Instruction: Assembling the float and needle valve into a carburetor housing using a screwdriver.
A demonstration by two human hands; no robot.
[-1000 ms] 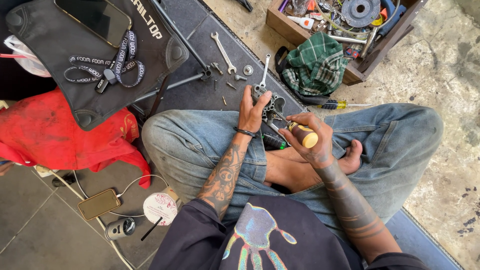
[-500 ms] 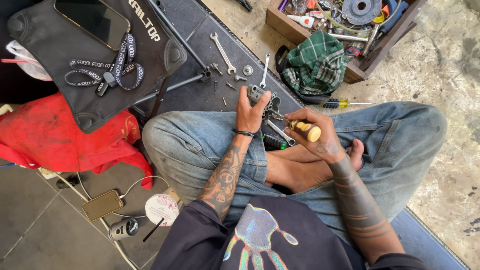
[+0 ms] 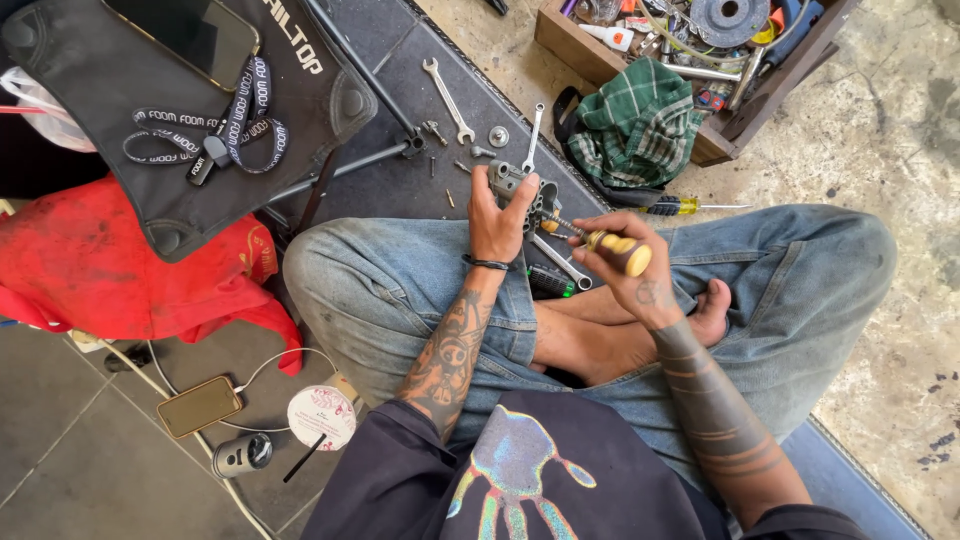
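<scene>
Many tools on dark floor mat [image 3: 400, 190]

Left hand [image 3: 497, 218]: closed around a small grey metal part [image 3: 520, 185], held above the knees of a cross-legged person in blue jeans [image 3: 400, 290].

Right hand [image 3: 625, 268]: gripping a yellow-handled screwdriver [image 3: 605, 243], shaft tip touching the metal part.

Beyond the left hand, on a dark floor mat [image 3: 400, 50]: combination wrench [image 3: 447, 97], second wrench [image 3: 533, 135], washer [image 3: 498, 136].

Beyond the right hand: green plaid cloth [image 3: 640, 130], loose screwdriver [image 3: 685, 207], wooden tool crate [image 3: 700, 60].

Left of the left hand: black bag [image 3: 150, 120], red cloth [image 3: 110, 265], phone on a cable [image 3: 200, 405].
</scene>
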